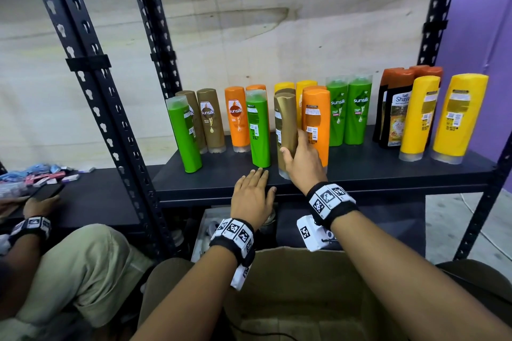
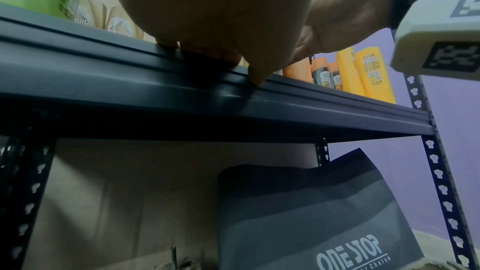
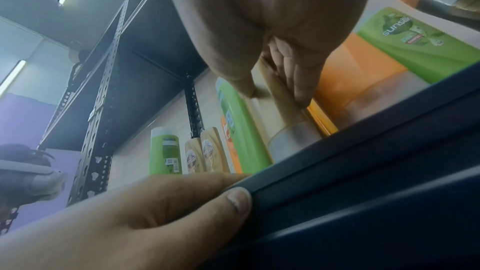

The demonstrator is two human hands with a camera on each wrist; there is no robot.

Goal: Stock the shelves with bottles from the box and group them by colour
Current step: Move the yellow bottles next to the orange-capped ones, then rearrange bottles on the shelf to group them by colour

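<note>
Head view bright, edges warped; wrist views dim, blurred

Gold bottle (image 1: pixel 286 130) stands cap-down near front edge of dark shelf (image 1: pixel 360 171), leaning a bit left, label side w/ barcode facing out, clear cap at the bottom. Green bottle (image 1: pixel 259 130) just left of it, orange bottle (image 1: pixel 315 122) just right. Two more gold bottles (image 1: pixel 206 119) at back left w/ another green one (image 1: pixel 184 135) in front. Green pair (image 1: pixel 349 111) and yellow bottles (image 1: pixel 440 116) further right. Cardboard box (image 1: pixel 299 293) below shelf, open.
</note>
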